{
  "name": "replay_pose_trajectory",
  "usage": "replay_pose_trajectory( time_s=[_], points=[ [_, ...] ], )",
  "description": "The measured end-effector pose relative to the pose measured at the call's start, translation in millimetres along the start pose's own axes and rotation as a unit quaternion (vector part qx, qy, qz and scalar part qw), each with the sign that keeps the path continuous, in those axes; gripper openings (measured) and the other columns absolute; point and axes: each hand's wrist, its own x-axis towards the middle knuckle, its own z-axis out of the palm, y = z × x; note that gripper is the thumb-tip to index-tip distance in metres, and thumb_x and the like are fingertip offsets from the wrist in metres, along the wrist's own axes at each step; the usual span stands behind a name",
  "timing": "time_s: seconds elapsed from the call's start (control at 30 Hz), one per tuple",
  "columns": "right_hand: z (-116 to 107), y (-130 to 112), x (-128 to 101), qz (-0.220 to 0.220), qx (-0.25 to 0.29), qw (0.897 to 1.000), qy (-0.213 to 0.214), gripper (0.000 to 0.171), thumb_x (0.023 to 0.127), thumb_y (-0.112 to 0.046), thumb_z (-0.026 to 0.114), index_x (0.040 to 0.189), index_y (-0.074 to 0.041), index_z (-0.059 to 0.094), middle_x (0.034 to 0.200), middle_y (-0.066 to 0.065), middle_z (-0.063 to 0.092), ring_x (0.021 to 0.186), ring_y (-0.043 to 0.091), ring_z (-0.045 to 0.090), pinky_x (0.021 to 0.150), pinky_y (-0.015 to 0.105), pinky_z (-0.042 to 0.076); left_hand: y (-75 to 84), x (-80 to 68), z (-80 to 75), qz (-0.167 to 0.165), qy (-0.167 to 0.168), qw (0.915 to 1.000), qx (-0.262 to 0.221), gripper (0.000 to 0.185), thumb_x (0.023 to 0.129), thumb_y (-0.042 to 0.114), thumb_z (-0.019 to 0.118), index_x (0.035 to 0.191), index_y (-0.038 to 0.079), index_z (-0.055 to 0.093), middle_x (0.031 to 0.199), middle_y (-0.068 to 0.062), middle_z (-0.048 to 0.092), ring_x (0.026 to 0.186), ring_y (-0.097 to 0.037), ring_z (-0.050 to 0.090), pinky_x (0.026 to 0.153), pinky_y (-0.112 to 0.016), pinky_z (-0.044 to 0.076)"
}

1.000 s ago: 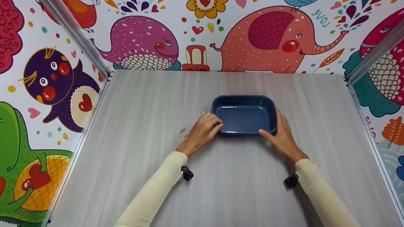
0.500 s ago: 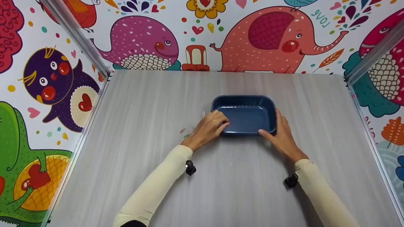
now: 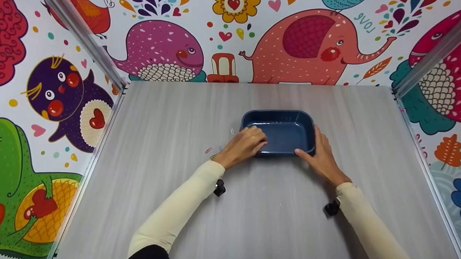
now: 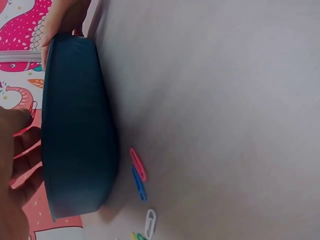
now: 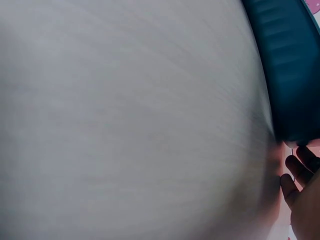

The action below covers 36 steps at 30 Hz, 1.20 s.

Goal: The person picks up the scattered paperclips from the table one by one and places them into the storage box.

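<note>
A dark blue rectangular tray point(image 3: 288, 138) sits on the grey table. My left hand point(image 3: 245, 143) is over its left rim, fingertips above the inside. In the left wrist view that hand pinches a red paper clip point(image 4: 34, 111) beside the tray's rim. My right hand point(image 3: 322, 157) grips the tray's right end, thumb on the front rim and fingers along the outer side. Left of the tray lie loose paper clips: a pink-red paper clip point(image 4: 138, 165), a blue paper clip point(image 4: 139, 184) and a white paper clip point(image 4: 150, 223). Yellow and green bits show at that view's lower edge.
Printed cartoon walls point(image 3: 164, 48) close off the back and both sides of the table point(image 3: 280, 225). Metal rails point(image 3: 431, 161) run along the side edges. A dark rounded shape point(image 3: 150, 256) overlaps the left sleeve at the bottom.
My left hand has moved right, from the tray's left edge to over its inside, with the red paper clip. A blue clip has come into sight behind it. The right hand and tray stay put.
</note>
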Motion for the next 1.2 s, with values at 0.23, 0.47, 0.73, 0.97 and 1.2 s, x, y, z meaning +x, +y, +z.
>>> replay_pose_trajectory(
  time_s=[0.23, 0.47, 0.73, 0.97, 1.2],
  points=[
    [1.5, 0.2, -0.1, 0.005, 0.003, 1.000, -0.004, 0.113, 0.100, -0.041, 0.081, 0.178, -0.010, 0.005, 0.173, 0.030, 0.026, 0.157, 0.047, 0.028, 0.126, 0.071, 0.019, -0.6, 3.4, 3.0, 0.005, -0.045, 0.9986, 0.027, 0.014, 0.108, 0.018, 0.073, 0.105, 0.007, 0.080, 0.099, -0.006, 0.074, 0.093, -0.026, 0.068, 0.079, -0.038, 0.054],
    [1.7, -0.5, -0.1, 0.006, 0.002, 1.000, -0.005, 0.113, 0.099, -0.039, 0.081, 0.177, -0.009, 0.006, 0.174, 0.031, 0.024, 0.158, 0.049, 0.027, 0.127, 0.072, 0.019, 2.2, 9.2, 7.5, 0.002, -0.077, 0.9968, 0.024, 0.014, 0.109, 0.017, 0.072, 0.106, 0.006, 0.080, 0.100, -0.006, 0.076, 0.093, -0.026, 0.069, 0.078, -0.039, 0.055],
    [2.5, -1.0, -0.4, 0.007, 0.003, 1.000, -0.005, 0.112, 0.099, -0.040, 0.081, 0.177, -0.009, 0.006, 0.173, 0.031, 0.025, 0.157, 0.048, 0.028, 0.127, 0.072, 0.020, 1.2, 17.4, 9.7, -0.014, -0.118, 0.9927, 0.021, 0.017, 0.109, 0.019, 0.072, 0.111, 0.006, 0.082, 0.104, -0.007, 0.078, 0.096, -0.026, 0.072, 0.081, -0.041, 0.058],
    [1.0, -0.7, 0.1, 0.006, -0.007, 1.000, -0.002, 0.112, 0.100, -0.038, 0.081, 0.177, -0.008, 0.006, 0.172, 0.032, 0.026, 0.156, 0.051, 0.028, 0.126, 0.072, 0.019, -0.7, 21.1, 9.2, -0.016, -0.129, 0.9913, 0.017, 0.014, 0.109, 0.019, 0.073, 0.106, 0.010, 0.083, 0.100, -0.006, 0.078, 0.095, -0.026, 0.071, 0.083, -0.042, 0.059],
    [-2.4, -1.4, -0.2, 0.010, -0.006, 1.000, -0.006, 0.112, 0.100, -0.038, 0.081, 0.177, -0.006, 0.005, 0.173, 0.032, 0.024, 0.158, 0.050, 0.026, 0.126, 0.073, 0.020, 0.1, 20.9, 2.2, -0.023, -0.121, 0.9924, 0.004, 0.015, 0.109, 0.019, 0.073, 0.107, 0.007, 0.082, 0.102, -0.007, 0.076, 0.096, -0.027, 0.068, 0.083, -0.043, 0.057]
  ],
)
